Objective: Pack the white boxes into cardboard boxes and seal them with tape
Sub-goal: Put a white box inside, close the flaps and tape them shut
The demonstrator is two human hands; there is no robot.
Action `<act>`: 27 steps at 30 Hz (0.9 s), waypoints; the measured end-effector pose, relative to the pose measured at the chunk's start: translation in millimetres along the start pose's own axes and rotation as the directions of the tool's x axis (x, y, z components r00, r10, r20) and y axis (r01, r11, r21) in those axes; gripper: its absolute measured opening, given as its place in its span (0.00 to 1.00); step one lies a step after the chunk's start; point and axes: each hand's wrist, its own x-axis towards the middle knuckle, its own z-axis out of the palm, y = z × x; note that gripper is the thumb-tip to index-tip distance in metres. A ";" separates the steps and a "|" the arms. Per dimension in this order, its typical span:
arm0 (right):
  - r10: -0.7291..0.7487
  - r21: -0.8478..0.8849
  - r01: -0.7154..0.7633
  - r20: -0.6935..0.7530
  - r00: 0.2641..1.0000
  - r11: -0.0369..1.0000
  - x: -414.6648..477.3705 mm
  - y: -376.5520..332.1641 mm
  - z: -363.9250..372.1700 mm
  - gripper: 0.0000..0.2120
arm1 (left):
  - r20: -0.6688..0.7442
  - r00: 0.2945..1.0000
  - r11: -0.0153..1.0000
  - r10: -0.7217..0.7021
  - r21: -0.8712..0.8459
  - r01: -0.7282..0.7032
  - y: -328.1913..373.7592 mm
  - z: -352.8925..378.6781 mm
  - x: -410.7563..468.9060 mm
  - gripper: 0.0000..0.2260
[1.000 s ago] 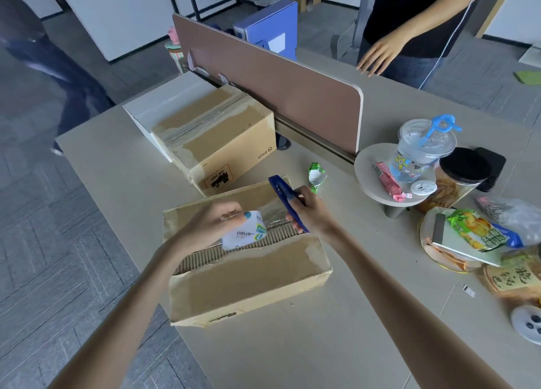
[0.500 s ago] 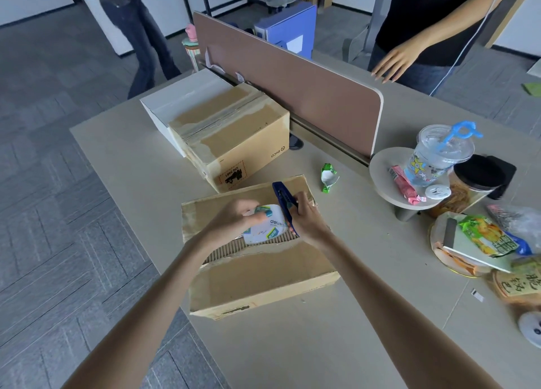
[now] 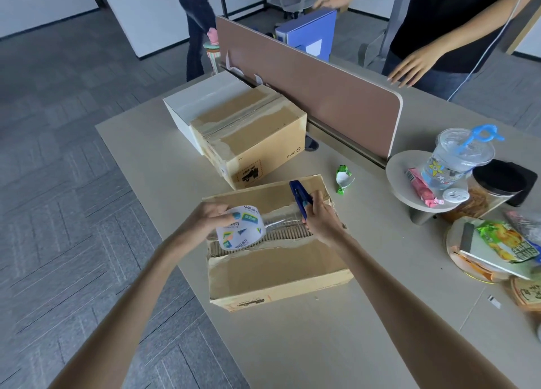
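The left grip (image 3: 205, 223) has its fingers curled round the tape roll (image 3: 240, 232), thumb on the printed label, holding it over the left part of the near box (image 3: 275, 261). The right grip (image 3: 323, 223) is closed round a blue tool (image 3: 299, 196), which points up and away from the person (whether it is a knife or scissors I cannot tell). A clear strip of tape (image 3: 282, 217) runs from the roll to the right grip, along the gap between the box's two top flaps, where ribbed cardboard shows. The flaps' edges are ragged with torn paper.

The near box lies on the table (image 3: 140, 160), close to its left edge. Just beyond it stands a second cardboard box (image 3: 254, 136), its top seam already taped over (old tape marks show on the flaps too). A white box (image 3: 205, 101) sits against the far left side of that one, touching it.

A brown divider (image 3: 322, 95) stands along the table behind the boxes. A crumpled green wrapper (image 3: 343, 179) lies on the table just right of the near box. Further right, a round stand (image 3: 401, 177) carries a clear cup (image 3: 456, 160) with a blue straw and a pink packet (image 3: 421, 188); a dark-lidded jar (image 3: 494, 189) is beside it, and snack packets (image 3: 506, 240) are heaped near the right edge.

Across the divider, another person's hand (image 3: 412, 69) rests fingers-down on the table.
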 end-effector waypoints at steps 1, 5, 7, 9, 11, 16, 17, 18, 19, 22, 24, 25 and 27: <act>0.005 -0.004 -0.005 -0.005 1.000 1.000 -0.6 -0.9 -0.3 0.07 | -0.032 0.999 0.998 -0.007 0.065 0.009 -3.1 -3.2 -1.9 0.32; -0.002 -0.044 0.001 -0.020 1.000 0.999 -0.7 -0.1 2.1 0.07 | -0.317 0.937 0.756 0.149 0.647 0.099 -6.5 -22.3 -20.5 0.26; -0.008 -0.061 0.006 -0.023 1.000 0.998 -0.6 0.3 3.3 0.06 | -0.322 0.937 0.832 0.138 0.551 0.067 -17.7 -29.2 -29.4 0.26; -0.015 -0.073 0.012 -0.030 0.999 0.997 -0.2 0.4 4.2 0.05 | -0.266 0.961 0.979 0.076 0.203 -0.021 -27.0 -35.9 -36.5 0.24; -0.017 -0.078 0.014 -0.043 0.999 0.997 0.1 0.6 5.1 0.05 | -0.243 0.969 0.994 0.054 -0.075 -0.074 -32.3 -42.0 -41.9 0.21; -0.030 -0.142 0.021 -0.063 0.998 0.990 0.6 1.7 8.8 0.06 | -0.274 0.957 0.970 0.092 0.243 -0.023 -44.8 -45.5 -51.9 0.20; -0.034 -0.150 0.023 -0.071 0.997 0.988 0.1 2.0 9.2 0.05 | -0.314 0.944 0.931 0.105 0.363 0.017 -49.7 -49.7 -53.1 0.21; -0.037 -0.152 0.025 -0.076 0.996 0.988 0.4 2.6 9.8 0.05 | -0.353 0.928 0.884 0.121 0.463 0.061 -54.9 -54.1 -54.1 0.21; -0.037 -0.150 0.026 -0.076 0.996 0.988 0.3 2.8 10.0 0.05 | -0.376 0.917 0.840 0.132 0.533 0.098 -60.8 -58.0 -54.9 0.20; -0.036 -0.146 0.025 -0.072 0.997 0.989 1.9 3.0 10.9 0.05 | -0.385 0.916 0.778 0.112 0.607 0.160 -82.7 -61.1 -51.2 0.17; -0.035 -0.151 0.023 -0.073 0.997 0.988 2.2 4.2 11.2 0.04 | -0.377 0.924 0.785 0.069 0.592 0.183 -97.7 -58.7 -44.7 0.19; -0.033 -0.155 0.022 -0.072 0.997 0.988 2.0 4.4 11.1 0.03 | -0.368 0.929 0.785 0.046 0.589 0.195 -102.6 -57.7 -41.7 0.19; -0.039 -0.160 0.027 -0.075 0.996 0.987 2.5 5.1 11.8 0.03 | -0.354 0.935 0.782 -0.011 0.580 0.229 -107.1 -55.9 -35.9 0.16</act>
